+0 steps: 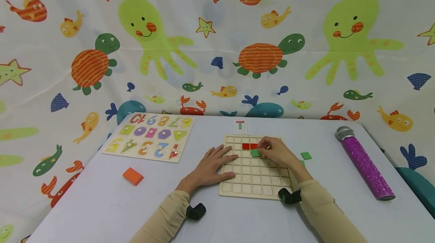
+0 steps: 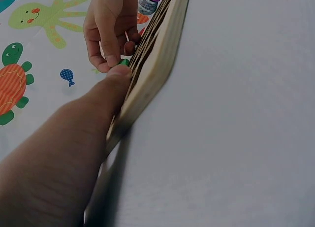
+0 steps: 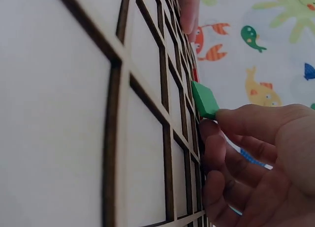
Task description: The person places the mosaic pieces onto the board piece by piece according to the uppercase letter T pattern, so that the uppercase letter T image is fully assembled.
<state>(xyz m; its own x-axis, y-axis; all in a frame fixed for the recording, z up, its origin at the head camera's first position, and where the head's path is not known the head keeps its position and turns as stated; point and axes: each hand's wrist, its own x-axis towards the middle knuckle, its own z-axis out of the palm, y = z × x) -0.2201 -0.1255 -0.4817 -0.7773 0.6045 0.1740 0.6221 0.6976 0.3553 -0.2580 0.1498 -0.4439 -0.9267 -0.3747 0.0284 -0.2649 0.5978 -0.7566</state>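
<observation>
A wooden grid board (image 1: 251,190) lies on the table. My left hand (image 1: 210,168) rests on its left edge, fingers straight and spread. Between thumb and fingertips, my right hand (image 1: 276,151) pinches a green square tile (image 1: 255,153) over the board's upper middle. In the right wrist view this green tile (image 3: 204,100) stands tilted against the grid. Red tiles (image 1: 246,146) sit in the top part of the grid, partly hidden by the right fingers. Behind the board is a small pattern card (image 1: 234,130) showing a red and green T.
Loose green tiles (image 1: 306,155) lie right of the board, one mostly hidden by the right wrist. A number-and-shape puzzle (image 1: 136,151) is at back left, an orange block (image 1: 133,176) before it. A glittery purple microphone (image 1: 367,167) lies far right. A patterned cloth (image 1: 210,101) hangs behind.
</observation>
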